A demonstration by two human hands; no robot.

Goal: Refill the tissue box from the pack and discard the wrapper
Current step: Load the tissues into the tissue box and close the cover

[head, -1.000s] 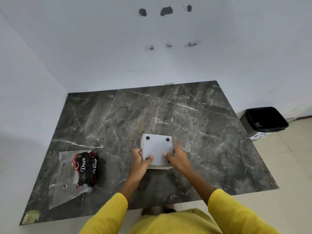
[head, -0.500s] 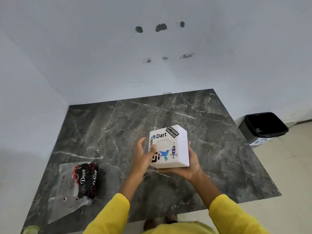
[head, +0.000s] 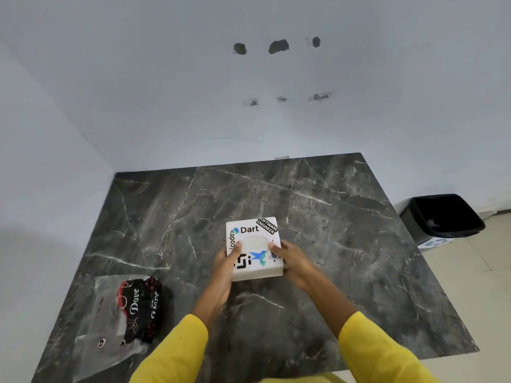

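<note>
Here, both hands' fingers [head: 237, 247] clasp the tissue box [head: 253, 248] on the dark marble counter [head: 331, 217], black bin [head: 442, 217] well right.

White sticker-covered box [head: 253, 248] sits top-up at the table's middle, oval opening showing tissue. Clear wrapper [head: 121, 313] with dark "Dove" print lies flat and crumpled, well apart to its left.

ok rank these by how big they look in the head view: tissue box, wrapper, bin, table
1. table
2. wrapper
3. bin, though it stands farther off and looks close to the wrapper
4. tissue box
</note>
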